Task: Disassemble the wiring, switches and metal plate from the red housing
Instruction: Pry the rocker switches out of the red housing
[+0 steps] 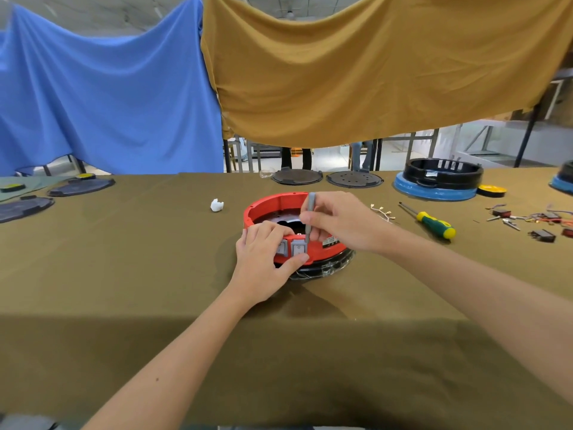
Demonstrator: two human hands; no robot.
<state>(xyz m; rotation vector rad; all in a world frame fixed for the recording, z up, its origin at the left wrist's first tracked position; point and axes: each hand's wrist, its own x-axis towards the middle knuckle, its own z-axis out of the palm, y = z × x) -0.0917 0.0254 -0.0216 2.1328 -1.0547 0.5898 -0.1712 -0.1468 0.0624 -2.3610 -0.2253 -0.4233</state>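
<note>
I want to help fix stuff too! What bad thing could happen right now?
The thin grey tool in the right hand is poking down beside a grey switch. It could slip and jab the left hand, whose thumb sits just under that switch. Pushing hard might also crack the red housing.

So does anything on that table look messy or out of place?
Mostly the far right: loose switches and wire scraps lie scattered on the cloth. A crumpled white scrap sits alone left of the red housing.

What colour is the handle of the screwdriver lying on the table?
Green and yellow screwdriver, seen in the head view.
</note>
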